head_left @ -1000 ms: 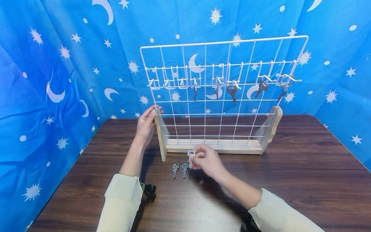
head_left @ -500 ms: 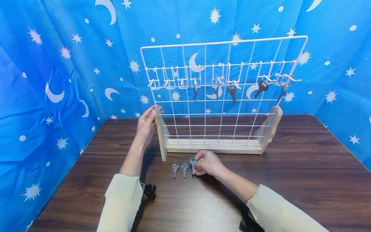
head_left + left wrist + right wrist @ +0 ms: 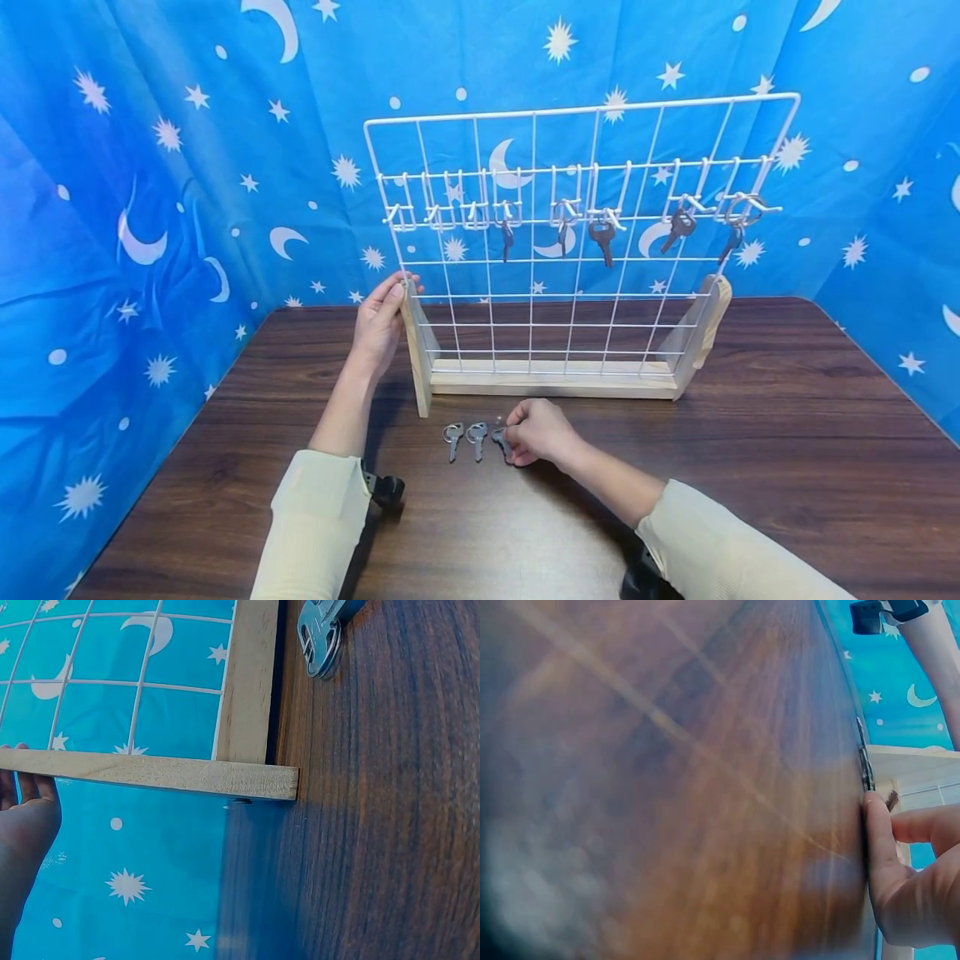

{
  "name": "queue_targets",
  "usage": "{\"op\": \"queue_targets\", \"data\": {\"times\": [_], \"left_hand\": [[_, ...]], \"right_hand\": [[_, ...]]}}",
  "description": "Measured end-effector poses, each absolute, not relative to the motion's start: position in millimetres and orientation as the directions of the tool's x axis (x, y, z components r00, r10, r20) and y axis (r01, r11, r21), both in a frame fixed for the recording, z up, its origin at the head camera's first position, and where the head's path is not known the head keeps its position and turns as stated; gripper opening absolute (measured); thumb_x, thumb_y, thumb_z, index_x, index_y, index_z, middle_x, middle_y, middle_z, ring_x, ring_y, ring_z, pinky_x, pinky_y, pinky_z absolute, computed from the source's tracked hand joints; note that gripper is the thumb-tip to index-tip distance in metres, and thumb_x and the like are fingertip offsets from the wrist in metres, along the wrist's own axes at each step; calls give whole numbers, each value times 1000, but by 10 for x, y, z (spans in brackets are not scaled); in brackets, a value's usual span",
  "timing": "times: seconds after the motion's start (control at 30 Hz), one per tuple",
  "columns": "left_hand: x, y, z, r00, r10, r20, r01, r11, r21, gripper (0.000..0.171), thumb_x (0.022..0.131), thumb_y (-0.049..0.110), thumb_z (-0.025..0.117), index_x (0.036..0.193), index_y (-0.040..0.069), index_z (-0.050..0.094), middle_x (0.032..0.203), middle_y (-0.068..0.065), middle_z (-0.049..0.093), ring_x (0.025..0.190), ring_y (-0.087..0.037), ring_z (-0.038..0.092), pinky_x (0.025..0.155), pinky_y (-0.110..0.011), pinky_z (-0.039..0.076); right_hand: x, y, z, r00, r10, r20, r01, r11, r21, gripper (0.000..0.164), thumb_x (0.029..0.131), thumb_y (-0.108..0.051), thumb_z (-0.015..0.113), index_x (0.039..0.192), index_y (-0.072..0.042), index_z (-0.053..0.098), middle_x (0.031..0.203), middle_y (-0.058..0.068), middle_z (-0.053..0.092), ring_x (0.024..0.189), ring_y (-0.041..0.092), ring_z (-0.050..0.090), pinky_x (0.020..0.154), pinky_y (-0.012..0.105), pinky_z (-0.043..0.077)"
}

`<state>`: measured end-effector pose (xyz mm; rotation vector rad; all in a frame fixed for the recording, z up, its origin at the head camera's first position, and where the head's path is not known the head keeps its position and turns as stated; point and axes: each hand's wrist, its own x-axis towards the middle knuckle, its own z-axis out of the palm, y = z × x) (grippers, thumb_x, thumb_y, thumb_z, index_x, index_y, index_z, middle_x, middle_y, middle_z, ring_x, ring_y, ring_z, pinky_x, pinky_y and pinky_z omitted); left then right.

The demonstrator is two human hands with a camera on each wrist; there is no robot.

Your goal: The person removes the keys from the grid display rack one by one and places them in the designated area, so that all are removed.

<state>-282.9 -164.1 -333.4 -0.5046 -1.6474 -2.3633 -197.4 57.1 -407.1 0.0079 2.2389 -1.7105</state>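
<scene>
My left hand (image 3: 377, 325) grips the left wooden side post (image 3: 416, 358) of a key rack, thumb in front; in the left wrist view its fingers show behind that post (image 3: 187, 777). Low over the table, my right hand (image 3: 542, 431) pinches a key (image 3: 500, 438), partly hidden by the fingers. Just left of it lie two silver keys with rings, the nearer key (image 3: 477, 442) and the farther key (image 3: 453, 442), side by side with their blades toward me. In the right wrist view the right hand (image 3: 919, 877) has its thumb down along the tabletop.
The rack's white wire grid (image 3: 531, 295) stands on a wooden base (image 3: 555, 388) behind the keys. Several keys, among them a dark key (image 3: 602, 242), hang from its white hooks; the leftmost hooks (image 3: 435, 218) are bare. A blue star-patterned cloth (image 3: 187, 250) surrounds the brown table (image 3: 787, 433).
My right hand has lowered the key toward me and down to the tabletop, right of the two lying keys, and the key has tipped over from upright. The left hand has stayed still.
</scene>
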Motion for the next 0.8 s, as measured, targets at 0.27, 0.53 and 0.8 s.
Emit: {"op": "queue_targets", "data": {"times": [0.27, 0.53, 0.8], "left_hand": [[-2824, -1644, -3334, -916, 21, 401, 368, -352, 860, 35, 98, 13, 46, 128, -5, 46, 110, -2, 61, 106, -16, 56, 100, -33, 38], [-2831, -1646, -3343, -918, 20, 396, 364, -355, 861, 39, 98, 10, 44, 130, -12, 40, 113, -6, 61, 106, -16, 56, 100, -33, 38], [-2830, -1648, -3346, -913, 27, 406, 371, -354, 858, 36, 98, 11, 45, 128, -8, 44, 118, -12, 58, 107, -17, 56, 100, -32, 38]], "right_hand": [[-1960, 560, -4084, -962, -170, -215, 138, 377, -916, 12, 77, 10, 59, 80, 2, 51, 56, 13, 60, 42, 16, 58, 43, 28, 53], [-1934, 568, -4095, -968, -189, -163, 52, 488, -871, 13, 78, 6, 59, 75, -1, 49, 50, 8, 57, 38, 11, 55, 40, 27, 51], [-1934, 580, -4081, -962, -208, -178, 55, 491, -869, 12, 80, 5, 59, 74, -1, 50, 51, 9, 57, 38, 11, 55, 41, 28, 52]]}}
